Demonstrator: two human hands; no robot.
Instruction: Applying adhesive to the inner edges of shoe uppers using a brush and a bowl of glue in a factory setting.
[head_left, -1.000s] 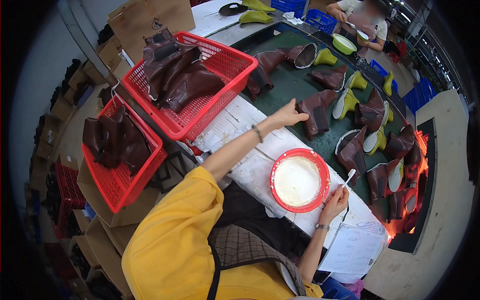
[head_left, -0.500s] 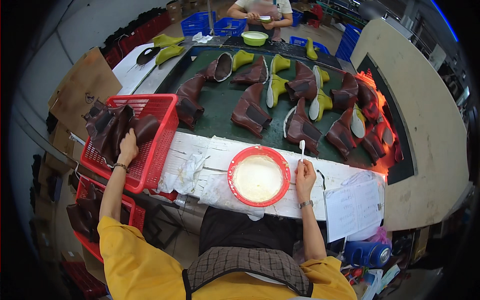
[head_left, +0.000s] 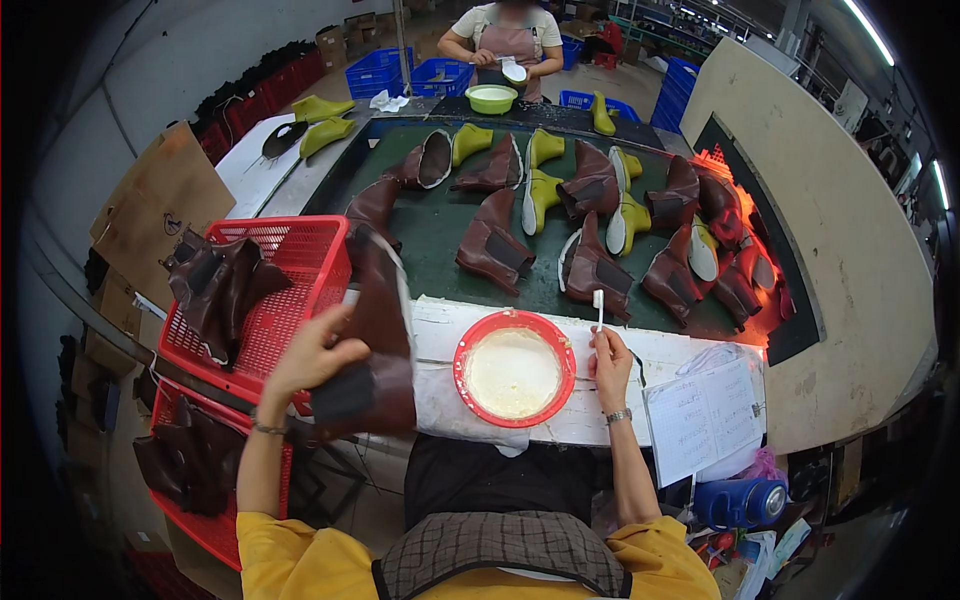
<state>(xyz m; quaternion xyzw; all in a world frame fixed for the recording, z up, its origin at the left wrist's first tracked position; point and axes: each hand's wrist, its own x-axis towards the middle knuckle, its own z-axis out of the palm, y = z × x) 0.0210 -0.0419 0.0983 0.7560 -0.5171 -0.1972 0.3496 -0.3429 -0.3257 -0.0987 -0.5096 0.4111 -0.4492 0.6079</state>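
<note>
My left hand (head_left: 320, 358) is closed on a brown leather ankle boot (head_left: 385, 315) with a dark elastic side panel. The boot is held between the red basket and the bowl, slightly blurred, its pale sole edge facing right. In my right hand (head_left: 611, 370) a white toothbrush (head_left: 598, 300) is gripped with its head up. Just left of that hand, a red bowl (head_left: 460, 372) of creamy white paste rests on the white bench edge (head_left: 432, 310). More brown boots (head_left: 497, 245) lie on the green surface (head_left: 440, 255), among yellow-green shoe lasts (head_left: 541, 200).
A red basket (head_left: 345, 240) with brown boots stands at left, another red basket (head_left: 285, 490) below it. Papers (head_left: 705, 415) and a blue flask (head_left: 738, 503) are at right. An orange glow lights the panel opening (head_left: 765, 300). Opposite, a person (head_left: 510, 50) works by a green bowl (head_left: 491, 99).
My left hand has lifted a boot out of the red basket and brought it right, near the bowl. The right hand still holds the toothbrush in nearly the same place.
</note>
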